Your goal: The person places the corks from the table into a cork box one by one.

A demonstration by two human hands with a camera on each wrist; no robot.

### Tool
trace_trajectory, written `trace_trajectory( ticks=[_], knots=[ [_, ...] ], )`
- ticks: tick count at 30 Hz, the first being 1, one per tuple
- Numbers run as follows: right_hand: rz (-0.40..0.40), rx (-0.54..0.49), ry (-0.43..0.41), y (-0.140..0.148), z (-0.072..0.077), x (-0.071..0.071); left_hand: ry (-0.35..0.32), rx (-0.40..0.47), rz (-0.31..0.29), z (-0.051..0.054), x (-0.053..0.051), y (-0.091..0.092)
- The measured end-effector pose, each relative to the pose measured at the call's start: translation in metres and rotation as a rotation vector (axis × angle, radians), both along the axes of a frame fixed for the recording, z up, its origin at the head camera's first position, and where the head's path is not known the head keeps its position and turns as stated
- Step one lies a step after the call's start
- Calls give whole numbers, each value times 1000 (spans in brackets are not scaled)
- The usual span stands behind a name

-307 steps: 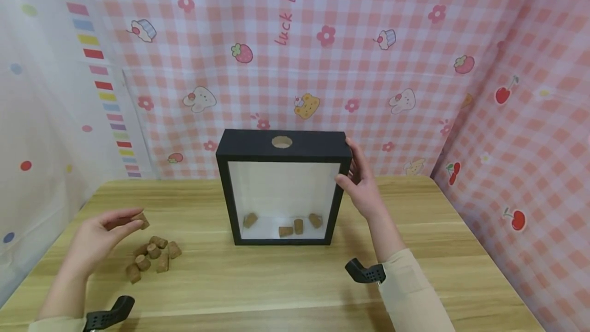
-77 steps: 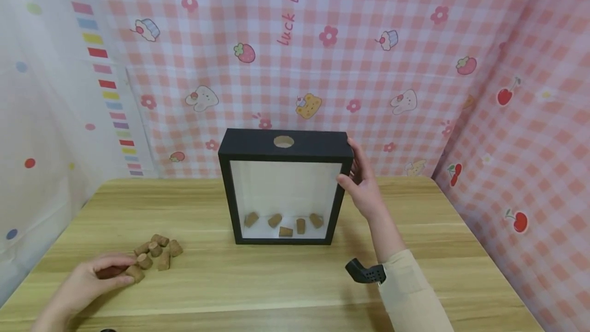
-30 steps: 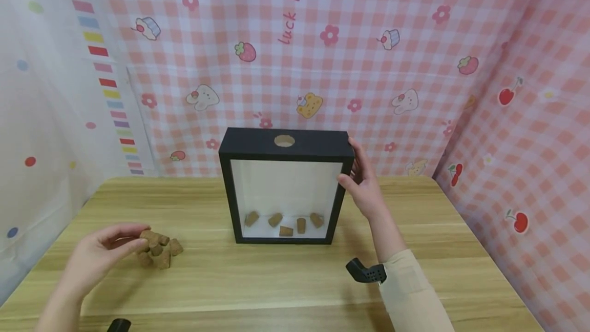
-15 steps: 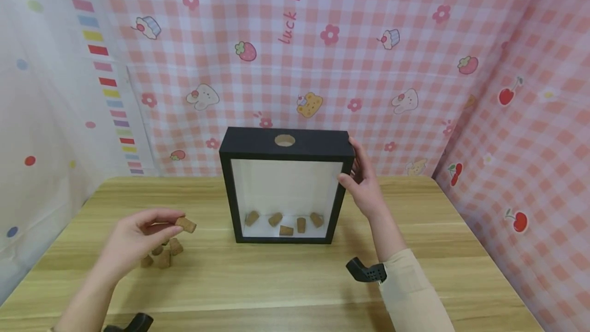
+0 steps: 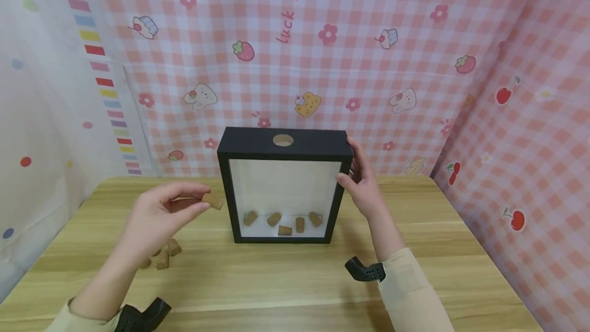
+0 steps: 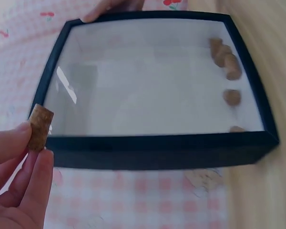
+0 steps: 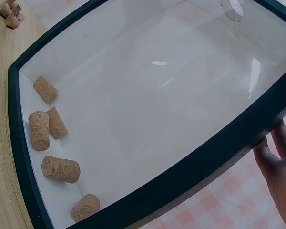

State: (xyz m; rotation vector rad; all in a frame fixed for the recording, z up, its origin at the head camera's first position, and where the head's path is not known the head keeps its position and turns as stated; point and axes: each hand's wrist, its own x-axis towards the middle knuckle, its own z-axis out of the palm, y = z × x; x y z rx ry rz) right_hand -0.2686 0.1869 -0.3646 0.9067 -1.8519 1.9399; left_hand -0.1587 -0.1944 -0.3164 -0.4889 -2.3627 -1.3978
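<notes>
A black box frame (image 5: 282,157) with a clear front and a round hole (image 5: 283,140) in its top stands upright on the table. Several corks (image 7: 61,169) lie along its floor inside. Between thumb and fingers my left hand (image 5: 161,214) pinches a cork (image 5: 213,200), just left of the frame and below its top; the left wrist view shows this cork (image 6: 40,128) before the clear front. My right hand (image 5: 363,188) grips the frame's right side, thumb at the front edge, with its other fingers partly hidden behind.
More loose corks (image 5: 163,259) lie on the wooden table (image 5: 276,291) at the left, partly hidden by my left hand and forearm. A pink checked cloth (image 5: 295,65) hangs behind the table and along its right side.
My left hand has picked a cork from the loose pile and carried it right and up towards the frame. One more cork lies inside than ten seconds ago. My right hand has stayed put.
</notes>
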Motion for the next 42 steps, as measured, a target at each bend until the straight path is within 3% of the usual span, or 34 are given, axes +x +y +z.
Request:
trace_trajectory(
  ticks=[9,15,23,27,31,42],
  knots=[
    [-25,13,-14,-1,1,2,140,32,20,32,-5,22],
    [-21,13,-7,0,1,2,154,11,46,51,-13,34],
    [-10,3,7,-1,2,1,176,-21,33,73,-29,52],
    [-4,3,8,-1,1,1,168,-3,12,80,-37,64],
    [-3,1,12,-1,0,0,203,-10,-30,82,-46,77],
    [3,-7,8,-1,-1,1,280,-102,-92,87,-68,106]
  ],
)
